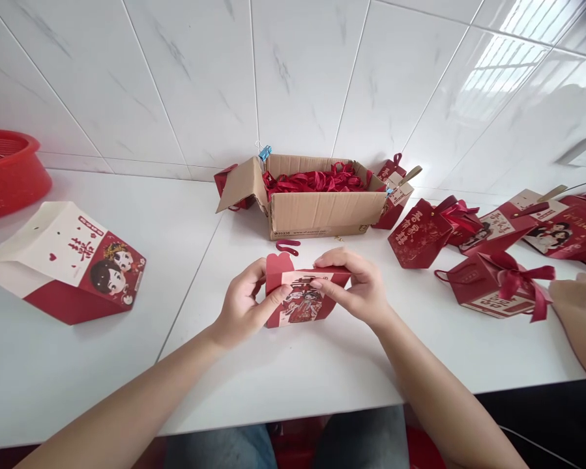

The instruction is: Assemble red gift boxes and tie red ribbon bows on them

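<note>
Between both hands is a red and cream paper gift box point(305, 306) with printed figures and lettering on its front. A scalloped red flap stands up at its left end. My left hand point(248, 296) grips that left end, thumb across the front panel. At the right end, my right hand point(354, 286) holds the top edge, its thumb pressed on the front and fingers behind. The back of the box is hidden. Just beyond it on the table lies a dark red strap point(287, 246).
Behind stands an open cardboard box point(326, 212) full of red ribbons point(322, 179). A larger gift box point(92, 264) and a red basket point(9, 172) are at left. Several finished-looking boxes, one with a bow point(498, 286), crowd the right, near another person's hand point(579, 293).
</note>
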A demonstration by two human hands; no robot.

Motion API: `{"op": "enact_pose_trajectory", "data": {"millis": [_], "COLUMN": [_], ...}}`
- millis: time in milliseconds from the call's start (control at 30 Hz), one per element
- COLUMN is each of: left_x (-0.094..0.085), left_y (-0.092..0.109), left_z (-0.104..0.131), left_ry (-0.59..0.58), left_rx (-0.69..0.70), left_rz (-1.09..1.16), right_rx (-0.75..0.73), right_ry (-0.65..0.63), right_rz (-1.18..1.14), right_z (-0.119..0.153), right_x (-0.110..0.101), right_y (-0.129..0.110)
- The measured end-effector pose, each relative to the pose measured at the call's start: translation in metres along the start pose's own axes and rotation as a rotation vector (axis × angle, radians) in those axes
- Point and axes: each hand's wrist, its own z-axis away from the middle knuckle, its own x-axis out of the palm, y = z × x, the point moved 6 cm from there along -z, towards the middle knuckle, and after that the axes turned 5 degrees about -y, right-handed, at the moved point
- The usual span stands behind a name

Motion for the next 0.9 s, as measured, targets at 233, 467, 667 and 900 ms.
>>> {"op": "enact_pose_trajectory", "data": {"millis": [233, 467, 667, 900], "left_x": [-0.001, -0.005, -0.004, -0.011], "left_y": [0.003, 0.018, 0.039, 0.049], "left_z": [0.002, 0.005, 0.009, 0.0], "left_ry": [-0.013, 0.162, 0.302, 0.247], "left_rx": [0.069, 0.381, 0.678, 0.558], "left_rz": [-0.066, -0.273, -0.896, -0.673], "right_rx": [0.028, 0.19, 0.248, 0.224], "right_ry": [-0.037, -0.004, 0.023, 0.034], "right_rz": [-0.064, -0.135, -0.142, -0.055], "right_z": [0.0, 0.003, 0.005, 0.004], "right_x": [-0.001, 0.003, 0.005, 0.002], "right_y": [-0.001, 0.009, 0.013, 0.011]}}
